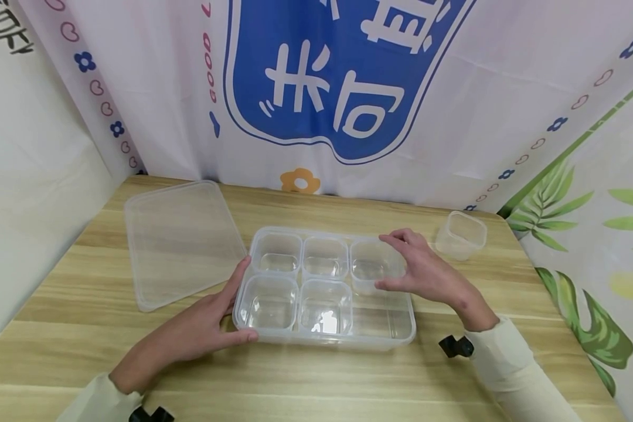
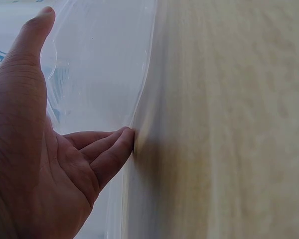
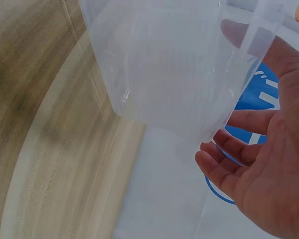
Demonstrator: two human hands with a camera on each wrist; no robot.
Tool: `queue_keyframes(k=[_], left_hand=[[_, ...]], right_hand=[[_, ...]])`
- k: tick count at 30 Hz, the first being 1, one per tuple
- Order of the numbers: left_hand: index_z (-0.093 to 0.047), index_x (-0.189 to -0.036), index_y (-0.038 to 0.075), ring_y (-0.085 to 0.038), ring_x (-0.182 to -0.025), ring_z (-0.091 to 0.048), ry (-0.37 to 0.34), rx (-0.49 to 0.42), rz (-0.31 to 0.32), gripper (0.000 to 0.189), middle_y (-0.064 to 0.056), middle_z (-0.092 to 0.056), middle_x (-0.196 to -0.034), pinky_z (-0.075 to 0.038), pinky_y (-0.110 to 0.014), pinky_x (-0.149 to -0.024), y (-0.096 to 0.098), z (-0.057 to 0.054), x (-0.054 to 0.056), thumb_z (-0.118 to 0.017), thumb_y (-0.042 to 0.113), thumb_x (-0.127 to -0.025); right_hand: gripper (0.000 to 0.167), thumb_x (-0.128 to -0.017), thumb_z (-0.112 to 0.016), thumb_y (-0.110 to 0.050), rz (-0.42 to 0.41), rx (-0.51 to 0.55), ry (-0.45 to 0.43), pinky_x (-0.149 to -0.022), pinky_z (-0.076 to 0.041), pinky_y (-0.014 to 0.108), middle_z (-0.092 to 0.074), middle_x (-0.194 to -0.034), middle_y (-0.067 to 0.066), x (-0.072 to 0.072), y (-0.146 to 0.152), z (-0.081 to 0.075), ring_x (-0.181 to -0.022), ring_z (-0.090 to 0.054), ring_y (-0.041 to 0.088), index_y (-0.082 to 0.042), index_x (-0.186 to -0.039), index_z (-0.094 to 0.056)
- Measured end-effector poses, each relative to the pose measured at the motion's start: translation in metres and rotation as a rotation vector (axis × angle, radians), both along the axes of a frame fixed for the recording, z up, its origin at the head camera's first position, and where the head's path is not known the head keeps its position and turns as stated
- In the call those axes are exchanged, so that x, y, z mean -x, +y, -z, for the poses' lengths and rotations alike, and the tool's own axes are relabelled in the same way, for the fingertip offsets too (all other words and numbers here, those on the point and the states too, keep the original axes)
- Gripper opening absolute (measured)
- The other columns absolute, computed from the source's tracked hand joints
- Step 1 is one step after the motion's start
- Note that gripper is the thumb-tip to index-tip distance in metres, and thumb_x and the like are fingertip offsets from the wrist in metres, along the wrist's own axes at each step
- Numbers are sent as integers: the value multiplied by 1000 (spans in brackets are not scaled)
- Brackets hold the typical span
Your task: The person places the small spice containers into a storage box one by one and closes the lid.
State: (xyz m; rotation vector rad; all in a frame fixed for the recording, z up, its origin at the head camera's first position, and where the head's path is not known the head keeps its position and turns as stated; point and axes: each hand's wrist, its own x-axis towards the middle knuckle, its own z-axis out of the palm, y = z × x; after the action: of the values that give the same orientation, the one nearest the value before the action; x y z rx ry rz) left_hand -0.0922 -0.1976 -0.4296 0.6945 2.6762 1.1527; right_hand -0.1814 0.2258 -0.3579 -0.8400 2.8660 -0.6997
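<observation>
A large clear plastic storage box (image 1: 382, 334) sits on the wooden table, with several small square clear containers inside it in two rows. Its bare floor shows at the front right. My left hand (image 1: 200, 328) holds the box's left end, thumb along the front rim and fingers at the side; in the left wrist view the fingertips (image 2: 124, 139) touch its lower edge. At the back right, my right hand (image 1: 422, 266) grips a small clear container (image 1: 369, 264) between thumb and fingers. The right wrist view shows translucent plastic (image 3: 164, 64) beside that hand, the thumb partly behind it.
A flat translucent lid (image 1: 181, 246) lies on the table to the left, its near right corner close to my left hand. Another small clear container (image 1: 461, 234) stands at the back right, beyond my right hand. A printed curtain (image 1: 179, 117) hangs along the table's (image 1: 190, 392) back edge.
</observation>
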Motion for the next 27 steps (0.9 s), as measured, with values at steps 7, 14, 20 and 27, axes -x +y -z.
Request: queue_keyframes(k=[7, 14, 20, 27], left_hand=[[10, -166, 27, -27, -132, -51, 6, 5, 2, 121, -16, -46, -154, -41, -57, -107, 0, -1, -1, -77, 58, -88], [10, -166, 29, -31, -134, -50, 10, 16, -4, 121, -18, -46, -154, -42, -57, -106, 0, 0, -1, -77, 59, -88], [10, -166, 27, -30, -133, -51, 5, 20, -6, 120, -18, -46, -154, -43, -57, -105, 0, 0, -1, -76, 59, -88], [10, -166, 27, -30, -133, -51, 6, 15, -4, 121, -17, -47, -153, -42, -57, -106, 0, -1, -1, -77, 58, -88]], right_hand=[[94, -78, -90, -44, 5, 7, -9, -101, -46, 56, -44, -141, 14, 0, 1, 3, -128, -42, 32, -3, -152, -48], [93, -79, -90, -44, 10, 12, -16, -102, -46, 55, -43, -140, 13, 0, 2, 4, -128, -42, 31, -3, -152, -48], [92, -81, -89, -43, 3, 31, -21, -101, -47, 56, -41, -140, 15, -2, 2, 5, -125, -46, 33, -2, -152, -47], [87, -83, -88, -37, -3, 34, -19, -99, -48, 53, -45, -137, 15, -1, 3, 6, -121, -48, 33, -1, -151, -48]])
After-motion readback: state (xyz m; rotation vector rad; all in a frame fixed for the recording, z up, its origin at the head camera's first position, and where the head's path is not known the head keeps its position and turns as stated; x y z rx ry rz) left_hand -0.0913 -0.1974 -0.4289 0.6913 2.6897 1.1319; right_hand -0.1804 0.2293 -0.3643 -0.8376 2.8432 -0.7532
